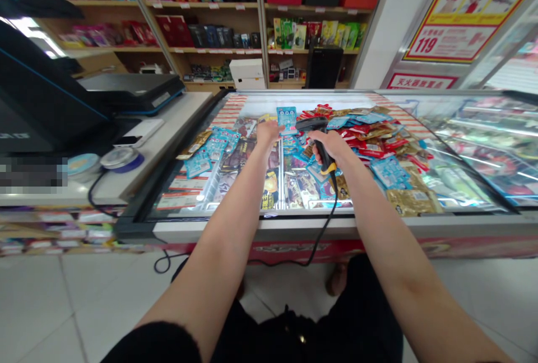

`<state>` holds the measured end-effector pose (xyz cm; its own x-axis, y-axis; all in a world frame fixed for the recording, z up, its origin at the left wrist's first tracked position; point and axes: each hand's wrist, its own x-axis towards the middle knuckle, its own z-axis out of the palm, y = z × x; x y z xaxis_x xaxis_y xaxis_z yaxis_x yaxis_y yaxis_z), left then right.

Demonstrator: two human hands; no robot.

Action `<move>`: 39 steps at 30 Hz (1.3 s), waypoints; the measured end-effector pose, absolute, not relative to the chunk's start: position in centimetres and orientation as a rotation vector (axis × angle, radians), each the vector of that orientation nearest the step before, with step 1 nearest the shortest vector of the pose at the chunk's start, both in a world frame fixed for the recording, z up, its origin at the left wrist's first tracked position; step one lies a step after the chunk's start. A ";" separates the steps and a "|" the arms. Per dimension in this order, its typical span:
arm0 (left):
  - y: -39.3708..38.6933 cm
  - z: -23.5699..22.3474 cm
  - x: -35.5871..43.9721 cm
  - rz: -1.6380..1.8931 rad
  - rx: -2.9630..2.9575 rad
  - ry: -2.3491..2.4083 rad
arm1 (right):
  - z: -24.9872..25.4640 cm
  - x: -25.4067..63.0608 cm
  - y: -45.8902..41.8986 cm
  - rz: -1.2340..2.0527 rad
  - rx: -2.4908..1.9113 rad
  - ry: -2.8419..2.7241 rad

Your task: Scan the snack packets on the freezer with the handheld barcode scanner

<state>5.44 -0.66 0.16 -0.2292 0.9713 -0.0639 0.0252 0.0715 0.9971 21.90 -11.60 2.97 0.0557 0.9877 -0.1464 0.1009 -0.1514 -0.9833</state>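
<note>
My right hand (329, 147) is wrapped around the handle of a black barcode scanner (311, 124) with a yellow accent at its base. The scanner's head points left, toward a light-blue snack packet (287, 119). My left hand (269, 132) grips that packet at its lower left edge and holds it up over the glass top. To the right lies a heap of red, gold and blue snack packets (374, 136). A smaller group of blue packets (214, 147) lies to the left on the same glass. The scanner's cable (325, 228) hangs down over the front edge.
The glass-topped freezer (311, 220) spans the front. On the left, a counter (176, 122) carries a dark terminal (50, 94), a white phone-like device (138, 132) and round tape rolls (121, 158). Stocked shelves (210, 4) stand behind, and a poster (471, 10) hangs at the right.
</note>
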 end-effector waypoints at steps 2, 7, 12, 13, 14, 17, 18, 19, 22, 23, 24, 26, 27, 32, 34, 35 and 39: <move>-0.7 0.1 5.5 1.291 1.079 1.447 | 3.0 21.9 -11.7 1.235 -1.414 -1.156; -0.7 0.0 5.6 1.273 1.102 1.462 | 3.3 21.7 -12.1 1.246 -1.383 -1.126; -0.6 -0.2 5.5 1.268 1.133 1.459 | 3.4 21.7 -12.3 1.265 -1.369 -1.109; -0.6 -0.3 5.5 1.269 1.138 1.452 | 3.4 21.7 -12.3 1.266 -1.368 -1.107; -0.6 -0.3 5.5 1.271 1.140 1.447 | 3.4 21.7 -12.3 1.266 -1.366 -1.106; -0.8 -0.2 5.6 1.276 1.137 1.437 | 3.3 21.8 -12.2 1.262 -1.368 -1.109; -0.9 -0.1 5.7 1.277 1.132 1.436 | 3.2 21.8 -12.2 1.263 -1.371 -1.110; -1.0 0.0 5.7 1.279 1.125 1.435 | 3.2 21.8 -12.1 1.266 -1.372 -1.114; -1.1 -0.1 5.7 1.281 1.128 1.444 | 3.0 22.0 -11.9 1.271 -1.382 -1.120; -0.9 -0.2 5.7 1.280 1.145 1.453 | 3.0 22.0 -11.9 1.269 -1.387 -1.120; -0.8 -0.4 5.6 1.276 1.168 1.465 | 2.9 22.0 -11.9 1.267 -1.391 -1.119; -0.4 -0.7 5.5 1.267 1.203 1.485 | 2.9 22.0 -11.9 1.269 -1.396 -1.114; -0.4 -0.9 5.4 1.264 1.208 1.490 | 2.9 22.0 -11.9 1.269 -1.396 -1.112; -0.9 -0.6 5.8 1.261 1.170 1.483 | 2.8 21.8 -12.1 1.262 -1.370 -1.104; -1.3 -0.3 5.8 1.255 1.167 1.487 | 2.8 21.8 -12.1 1.264 -1.352 -1.104; -1.4 -0.1 5.7 1.246 1.173 1.492 | 2.7 21.8 -12.0 1.267 -1.345 -1.103; -1.7 0.5 3.8 1.238 1.191 1.522 | 2.7 21.9 -11.9 1.287 -1.312 -1.107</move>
